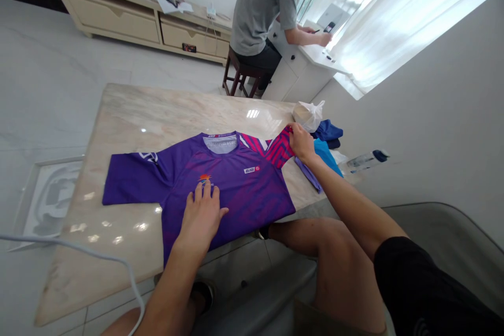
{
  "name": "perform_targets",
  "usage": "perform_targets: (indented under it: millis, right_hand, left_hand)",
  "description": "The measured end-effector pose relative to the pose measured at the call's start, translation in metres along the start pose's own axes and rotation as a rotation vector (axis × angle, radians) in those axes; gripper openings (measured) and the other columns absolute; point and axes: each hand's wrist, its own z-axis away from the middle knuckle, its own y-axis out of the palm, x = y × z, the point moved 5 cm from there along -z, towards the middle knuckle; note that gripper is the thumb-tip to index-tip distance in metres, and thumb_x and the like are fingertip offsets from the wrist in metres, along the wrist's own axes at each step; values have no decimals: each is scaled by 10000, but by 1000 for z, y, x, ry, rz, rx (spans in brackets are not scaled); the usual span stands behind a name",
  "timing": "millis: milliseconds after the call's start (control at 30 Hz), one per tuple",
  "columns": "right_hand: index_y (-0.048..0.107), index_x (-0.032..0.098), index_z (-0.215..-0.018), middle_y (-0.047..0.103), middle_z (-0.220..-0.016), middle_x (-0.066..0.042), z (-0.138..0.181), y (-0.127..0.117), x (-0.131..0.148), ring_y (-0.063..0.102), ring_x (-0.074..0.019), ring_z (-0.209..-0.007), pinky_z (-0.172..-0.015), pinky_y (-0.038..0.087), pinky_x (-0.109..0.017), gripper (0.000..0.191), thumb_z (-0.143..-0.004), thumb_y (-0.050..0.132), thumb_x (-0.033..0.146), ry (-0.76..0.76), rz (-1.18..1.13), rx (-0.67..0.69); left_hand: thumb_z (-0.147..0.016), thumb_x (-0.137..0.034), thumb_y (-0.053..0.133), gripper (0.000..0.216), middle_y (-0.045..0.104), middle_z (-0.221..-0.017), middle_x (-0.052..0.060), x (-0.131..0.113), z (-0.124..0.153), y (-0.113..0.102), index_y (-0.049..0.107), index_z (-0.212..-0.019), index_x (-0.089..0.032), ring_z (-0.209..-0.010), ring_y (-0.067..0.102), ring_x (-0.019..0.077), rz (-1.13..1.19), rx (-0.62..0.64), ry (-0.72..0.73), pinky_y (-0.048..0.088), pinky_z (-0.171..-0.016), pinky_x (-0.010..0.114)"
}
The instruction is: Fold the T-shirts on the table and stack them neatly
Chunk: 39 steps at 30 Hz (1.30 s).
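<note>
A purple sports T-shirt (232, 189) lies front side up across the marble table (129, 110), its neckline facing the far side and its lower part reaching over the near edge. The plain purple sleeve stretches out to the left; the other sleeve, striped pink and purple, points right. My left hand (202, 212) rests flat on the chest beside an orange print, fingers spread. With closed fingers, my right hand (301, 142) grips the end of the striped sleeve.
Right of the shirt are a white plastic bag (309, 114), folded blue clothes (327, 131) and a clear water bottle (364, 161). A person in a grey shirt (260, 8) sits on a stool beyond the table. A white cable (98, 256) crosses the lower left.
</note>
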Motion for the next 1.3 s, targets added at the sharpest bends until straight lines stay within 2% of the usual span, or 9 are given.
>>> perform_targets:
  millis: [200, 500, 633, 800, 867, 967, 1100, 1200, 1300]
  right_hand:
    - [585, 206, -1562, 692, -1484, -191, 16, -8, 42, 741, -372, -1118, -948, 553, -431, 498, -1109, 377, 208, -69, 109, 64]
    - [490, 166, -1594, 731, -1462, -182, 35, 19, 129, 767, -270, -1116, -1050, 555, -381, 480, -1138, 416, 295, -190, -376, 133]
    - [565, 131, -1518, 761, -1375, -187, 24, 10, 109, 784, -258, -1067, -1041, 555, -372, 470, -1120, 325, 197, -150, -350, 89]
    - [674, 96, -1398, 798, -1280, -195, 35, 28, 78, 753, -293, -1208, -1100, 543, -404, 422, -1090, 396, 175, -180, -139, 313]
    - [646, 86, -1471, 744, -1436, -213, 53, 48, 83, 704, -291, -1347, -1176, 518, -426, 448, -1112, 416, 223, -292, -124, 406]
    - [491, 79, -1663, 476, -1752, -223, 82, 82, 106, 456, -280, -1638, -1332, 388, -470, 577, -1146, 426, 325, -476, -141, 474]
    - [317, 41, -1766, 211, -1861, -230, 98, 111, 130, 187, -321, -1749, -1402, 248, -520, 713, -1160, 416, 403, -436, -113, 527]
    - [307, 17, -1763, 231, -1847, -262, 101, 96, 141, 241, -366, -1732, -1386, 283, -543, 744, -1145, 453, 406, -405, -77, 546]
    - [498, 51, -1665, 546, -1677, -281, 117, 55, 156, 553, -391, -1556, -1279, 450, -554, 624, -1132, 470, 375, -522, -37, 605]
  left_hand:
    - [-1073, -380, 642, 611, 531, -1696, 269, -1, 5, -5, 601, -1604, -80, -1590, 467, 433, 12, 1, 10, 478, -1246, 581]
    - [-1069, -380, 647, 595, 583, -1638, 260, -1, 7, -3, 610, -1590, -96, -1532, 517, 428, 20, 3, 9, 506, -1208, 563]
    - [-1070, -361, 656, 584, 601, -1613, 269, 2, 8, -6, 614, -1579, -78, -1504, 545, 435, 37, 17, -11, 511, -1202, 574]
    - [-1064, -352, 670, 576, 616, -1603, 271, 4, 5, -5, 620, -1579, -98, -1472, 581, 421, 60, 27, -19, 510, -1200, 569]
    - [-1059, -342, 675, 567, 627, -1591, 268, 2, 3, -4, 627, -1572, -104, -1470, 586, 421, 74, 12, -11, 510, -1199, 575]
    - [-1051, -338, 691, 564, 626, -1596, 266, 0, 1, -1, 638, -1566, -113, -1480, 585, 426, 77, 12, -10, 509, -1202, 580]
    - [-1066, -360, 676, 594, 603, -1626, 268, -1, 0, 3, 611, -1596, -101, -1515, 564, 424, 32, 78, -11, 505, -1212, 560]
    - [-1078, -372, 658, 601, 596, -1640, 256, 2, -1, 6, 594, -1615, -110, -1526, 560, 405, 6, 113, -17, 497, -1226, 543]
    - [-1078, -370, 655, 592, 597, -1643, 248, 7, -3, 8, 597, -1613, -124, -1519, 573, 386, 8, 107, -12, 508, -1217, 518]
